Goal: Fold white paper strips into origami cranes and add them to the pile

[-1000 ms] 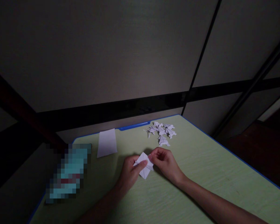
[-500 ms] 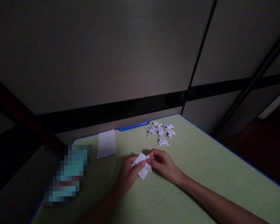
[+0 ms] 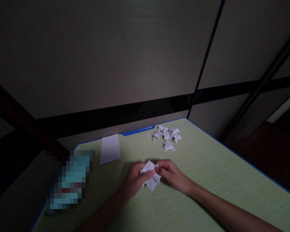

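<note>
Between my two hands is a white folded paper (image 3: 151,184), diamond-shaped with crease lines and small flaps at its sides. My left hand (image 3: 134,178) grips its left side, the thumb lying flat across the middle and the fingers tucked behind. My right hand (image 3: 172,174) pinches the right corner between thumb and forefinger. Both hands are just above the pale green table. Beyond them, several white folded paper figures (image 3: 168,145) lie in a loose group, shaped somewhat like frogs.
A pale green table (image 3: 207,167) with a blue edge stands against dark panelled doors (image 3: 116,58). A stack or sheet of white paper (image 3: 110,149) lies at the back left. Left of it is a blurred-out turquoise item (image 3: 74,175). A blue strip (image 3: 139,130) sits at the back edge.
The folded paper has shifted slightly right and toward me. My right hand has come down a little, and its thumb now presses on the paper's right corner.
</note>
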Demonstrator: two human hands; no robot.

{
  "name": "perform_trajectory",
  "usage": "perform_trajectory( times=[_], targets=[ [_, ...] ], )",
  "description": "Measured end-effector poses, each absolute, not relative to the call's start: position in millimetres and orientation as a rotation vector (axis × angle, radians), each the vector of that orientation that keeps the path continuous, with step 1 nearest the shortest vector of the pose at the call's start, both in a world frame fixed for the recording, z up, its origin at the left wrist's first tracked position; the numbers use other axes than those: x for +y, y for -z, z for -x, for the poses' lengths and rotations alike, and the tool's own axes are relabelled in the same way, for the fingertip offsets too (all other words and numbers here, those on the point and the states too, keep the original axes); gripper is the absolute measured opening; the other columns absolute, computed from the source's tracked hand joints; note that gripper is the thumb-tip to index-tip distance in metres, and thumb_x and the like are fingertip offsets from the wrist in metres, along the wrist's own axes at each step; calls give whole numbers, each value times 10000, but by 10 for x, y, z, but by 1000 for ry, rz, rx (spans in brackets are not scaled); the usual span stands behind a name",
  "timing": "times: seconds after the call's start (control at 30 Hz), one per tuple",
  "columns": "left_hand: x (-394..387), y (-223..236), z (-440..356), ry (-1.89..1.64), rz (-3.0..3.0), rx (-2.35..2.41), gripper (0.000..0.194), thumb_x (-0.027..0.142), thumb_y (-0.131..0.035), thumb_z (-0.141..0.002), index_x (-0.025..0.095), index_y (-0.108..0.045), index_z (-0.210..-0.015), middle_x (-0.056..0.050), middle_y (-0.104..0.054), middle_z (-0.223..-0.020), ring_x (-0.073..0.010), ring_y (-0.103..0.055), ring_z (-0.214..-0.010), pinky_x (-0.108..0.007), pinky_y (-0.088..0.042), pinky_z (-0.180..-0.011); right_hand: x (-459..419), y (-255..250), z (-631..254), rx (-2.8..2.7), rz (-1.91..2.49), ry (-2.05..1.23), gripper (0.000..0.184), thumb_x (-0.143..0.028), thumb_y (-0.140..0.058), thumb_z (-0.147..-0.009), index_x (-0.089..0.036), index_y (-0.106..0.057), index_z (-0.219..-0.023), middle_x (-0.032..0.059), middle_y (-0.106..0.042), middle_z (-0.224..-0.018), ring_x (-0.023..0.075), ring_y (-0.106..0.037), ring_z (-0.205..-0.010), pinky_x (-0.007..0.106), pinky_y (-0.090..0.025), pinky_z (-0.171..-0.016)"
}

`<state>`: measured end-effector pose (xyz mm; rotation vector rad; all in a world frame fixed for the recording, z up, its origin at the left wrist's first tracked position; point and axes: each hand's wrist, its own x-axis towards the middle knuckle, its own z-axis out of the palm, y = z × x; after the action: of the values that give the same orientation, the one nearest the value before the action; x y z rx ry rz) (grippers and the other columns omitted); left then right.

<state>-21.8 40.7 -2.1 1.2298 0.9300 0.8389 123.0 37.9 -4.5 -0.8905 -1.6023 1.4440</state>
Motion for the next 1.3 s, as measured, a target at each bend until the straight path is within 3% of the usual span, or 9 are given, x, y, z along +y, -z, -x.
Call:
perform_trajectory(
  times=[0.97,1.3],
  targets=[
    [404,-5,237,-855,-1174,905,220,303,-618,-549,88,-594,-592,-4,-563,-481,-89,-442,-432,-185,-299,-420,420,93,-1199,-1531,880,-1491,312,-346,-467,-708,-140,-396,-485,-65,-334,-434,41,-266,-398,179,-187,-382],
    [397,2,231,-833,-1205,815,232,313,-598,-591,85,-612,-633,-28,-600,-521,-111,-482,-460,-197,-326,-449,397,112,-1173,-1211,704,-1702,305,-280,-534,-664,-134,-405,-429,-75,-337,-366,33,-248,-352,198,-144,-378]
  ],
)
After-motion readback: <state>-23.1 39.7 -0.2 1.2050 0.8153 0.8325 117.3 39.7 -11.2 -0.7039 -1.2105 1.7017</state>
